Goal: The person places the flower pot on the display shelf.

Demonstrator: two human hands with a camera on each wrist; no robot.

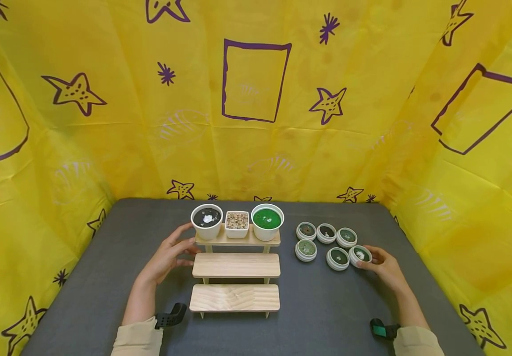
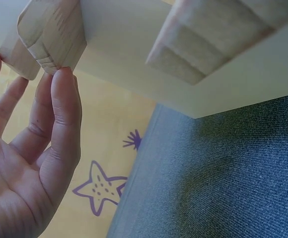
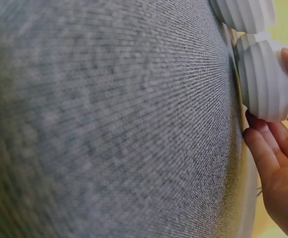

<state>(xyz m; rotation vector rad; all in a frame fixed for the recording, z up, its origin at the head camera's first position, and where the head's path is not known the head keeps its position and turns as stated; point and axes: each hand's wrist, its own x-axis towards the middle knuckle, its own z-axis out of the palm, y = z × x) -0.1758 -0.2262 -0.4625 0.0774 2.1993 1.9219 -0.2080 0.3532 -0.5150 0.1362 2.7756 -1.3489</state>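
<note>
1. Head view: right hand (image 1: 386,271) pinches the small pot (image 1: 360,254), rightmost of its group, likely keeping it level.
2. Left wrist: left hand (image 2: 30,168), fingers spread, touches the wooden stand (image 2: 67,37), perhaps steadying it.
3. Right wrist: ribbed wall (image 3: 268,82) probably aids purchase.

A hand could easily pass over the grey tabletop (image 1: 318,306) between the wooden stand (image 1: 236,267) and the right hand (image 1: 385,269); farther back, the six small white pots (image 1: 338,258) narrow that lane (a tight squeeze), and the yellow curtain (image 1: 202,163) closes it off.
</note>
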